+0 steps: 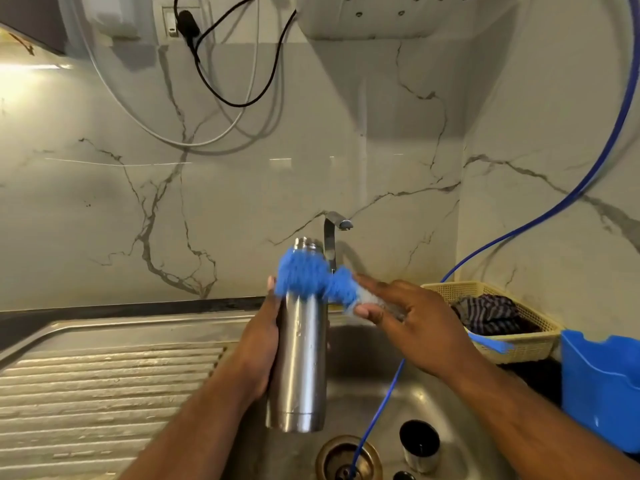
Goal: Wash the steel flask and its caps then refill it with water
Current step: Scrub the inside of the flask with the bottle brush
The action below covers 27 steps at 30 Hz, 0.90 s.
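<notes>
Here, in the middle of the frame, the left hand (261,344) wraps around the side of the steel flask (304,368), fingers curled behind the body, and holds it upright and uncapped over the sink (415,400). Just right of it, the right hand (415,320) pinches the grey end of a blue scrubber (304,275) between thumb and fingers, with the forefinger stretched straight along it. The scrubber's fluffy blue head is blurred and lies against the flask's upper part, just below the open neck.

Low in the frame, right of centre, a steel cap (419,445) stands on the basin floor with its dark hollow facing up. A small dark round piece (403,475) lies beside it, cut by the lower edge; I cannot tell what it is. Left of the cap is the brass-rimmed drain (346,457), and a thin blue tube (383,401) runs down from the upper right corner into it.

Behind the flask rises the tap (330,233), set against a veined marble wall (242,188). The ribbed drainboard (104,382) fills the lower left. At the right, a yellow basket (519,344) holds a striped cloth (491,313), with a blue plastic container (602,386) just beside it at the edge. A white appliance (381,15) hangs at the top, and a black cable (221,88) loops in the upper left
</notes>
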Each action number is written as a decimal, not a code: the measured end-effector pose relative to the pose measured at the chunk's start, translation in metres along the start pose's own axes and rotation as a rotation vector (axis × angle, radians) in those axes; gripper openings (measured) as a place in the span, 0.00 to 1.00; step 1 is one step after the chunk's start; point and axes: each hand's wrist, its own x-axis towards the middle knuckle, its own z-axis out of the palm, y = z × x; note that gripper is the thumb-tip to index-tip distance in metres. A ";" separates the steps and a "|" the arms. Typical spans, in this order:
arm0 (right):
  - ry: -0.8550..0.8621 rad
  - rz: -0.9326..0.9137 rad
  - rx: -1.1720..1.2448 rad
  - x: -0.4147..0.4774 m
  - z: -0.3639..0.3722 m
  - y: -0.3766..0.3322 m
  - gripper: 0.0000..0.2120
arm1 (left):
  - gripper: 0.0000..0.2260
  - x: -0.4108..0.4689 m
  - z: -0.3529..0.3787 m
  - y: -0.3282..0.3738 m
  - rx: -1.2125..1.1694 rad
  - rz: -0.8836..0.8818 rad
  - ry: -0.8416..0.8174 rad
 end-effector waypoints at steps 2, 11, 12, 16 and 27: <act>0.012 0.018 -0.026 -0.001 0.004 -0.003 0.22 | 0.28 0.001 0.000 -0.002 0.020 -0.040 -0.009; -0.020 0.070 0.060 -0.004 0.005 0.003 0.23 | 0.36 0.005 -0.010 -0.005 -0.025 -0.045 -0.030; -0.014 0.083 0.068 -0.004 0.004 0.005 0.24 | 0.38 0.005 -0.013 -0.004 -0.049 -0.023 -0.050; 0.029 0.107 0.086 -0.004 0.001 0.005 0.23 | 0.47 0.002 -0.018 0.000 -0.096 0.016 -0.146; 0.075 -0.052 -0.066 -0.005 0.001 -0.016 0.27 | 0.32 0.001 -0.001 -0.004 0.151 0.034 -0.130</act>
